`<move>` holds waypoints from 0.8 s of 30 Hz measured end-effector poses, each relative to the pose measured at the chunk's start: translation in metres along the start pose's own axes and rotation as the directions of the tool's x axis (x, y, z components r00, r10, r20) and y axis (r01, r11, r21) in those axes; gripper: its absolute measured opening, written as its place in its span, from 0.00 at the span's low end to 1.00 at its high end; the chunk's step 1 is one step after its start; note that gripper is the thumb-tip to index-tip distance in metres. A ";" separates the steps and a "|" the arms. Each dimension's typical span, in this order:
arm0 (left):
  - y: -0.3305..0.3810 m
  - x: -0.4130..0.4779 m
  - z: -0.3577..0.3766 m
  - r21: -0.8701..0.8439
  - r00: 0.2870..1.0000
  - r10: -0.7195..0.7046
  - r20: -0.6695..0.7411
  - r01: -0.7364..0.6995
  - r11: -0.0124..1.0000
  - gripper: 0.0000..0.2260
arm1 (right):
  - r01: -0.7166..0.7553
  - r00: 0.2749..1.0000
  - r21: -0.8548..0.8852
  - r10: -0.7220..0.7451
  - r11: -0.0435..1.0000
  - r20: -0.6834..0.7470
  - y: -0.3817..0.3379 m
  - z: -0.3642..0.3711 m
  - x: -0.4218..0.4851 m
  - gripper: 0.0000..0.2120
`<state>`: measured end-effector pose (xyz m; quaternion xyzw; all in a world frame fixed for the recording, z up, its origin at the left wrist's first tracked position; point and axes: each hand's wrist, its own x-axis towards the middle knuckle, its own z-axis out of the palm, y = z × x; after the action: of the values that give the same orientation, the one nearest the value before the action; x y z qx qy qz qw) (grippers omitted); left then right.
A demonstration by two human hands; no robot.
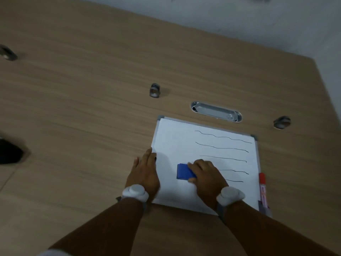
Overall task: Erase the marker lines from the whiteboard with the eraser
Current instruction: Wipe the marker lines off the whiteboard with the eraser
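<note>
My right fingers [196,164]: curled over the blue eraser [184,172], thumb at its near edge, gripping it against the whiteboard [175,133]
My right hand [206,177]: on the whiteboard's near half, about mid-width, with a grey wrist device [230,196] strapped behind it
Eraser: flat on the whiteboard, left of the two nearest marker lines, its left part showing past my knuckles
My left fingers [147,154]: stretched out flat and close together, holding nothing, tips over the whiteboard's left frame edge
My left hand [144,172]: palm down, pressing on the whiteboard's left edge, partly on the desk [83,108]; a second grey wrist band [135,193] behind it
Marker lines [222,147]: five wavy black strokes on the whiteboard's right half, stacked far to near; the left half is plain white
Red marker [263,189]: lying along the whiteboard's right frame, near corner
Metal cable slot [215,111]: set in the desk just beyond the whiteboard's far edge
Small grey cylinders: one [155,90] beyond the whiteboard's far-left corner, one [281,122] off its far-right corner
Whiteboard: flat on the wooden desk, slightly rotated, directly before me
</note>
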<state>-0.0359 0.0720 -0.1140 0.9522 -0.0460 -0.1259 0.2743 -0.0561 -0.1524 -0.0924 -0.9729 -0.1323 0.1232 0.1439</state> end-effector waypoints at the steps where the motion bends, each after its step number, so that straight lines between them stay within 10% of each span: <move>1: 0.004 0.001 -0.003 0.023 1.000 0.001 0.017 -0.001 1.000 0.27 | -0.004 1.000 0.008 0.004 1.000 0.003 0.001 -0.003 -0.001 0.21; 7: 0.034 0.012 -0.039 0.185 0.992 -0.064 0.104 0.044 0.982 0.11 | -0.009 0.997 -0.004 0.009 1.000 0.072 -0.002 -0.011 0.004 0.17; 17: 0.075 0.086 -0.019 0.599 0.849 -0.134 0.512 -0.240 0.764 0.52 | 0.005 1.000 0.008 -0.006 1.000 0.023 -0.003 -0.008 0.001 0.20; 24: 0.067 0.089 0.008 0.591 0.848 -0.183 0.497 -0.177 0.787 0.40 | 0.007 1.000 -0.045 -0.006 0.999 0.016 0.039 -0.044 0.031 0.18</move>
<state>0.0465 -0.0022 -0.1037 0.9159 -0.1568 -0.3615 -0.0759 -0.0066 -0.1901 -0.0698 -0.9745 -0.1394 0.1276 0.1210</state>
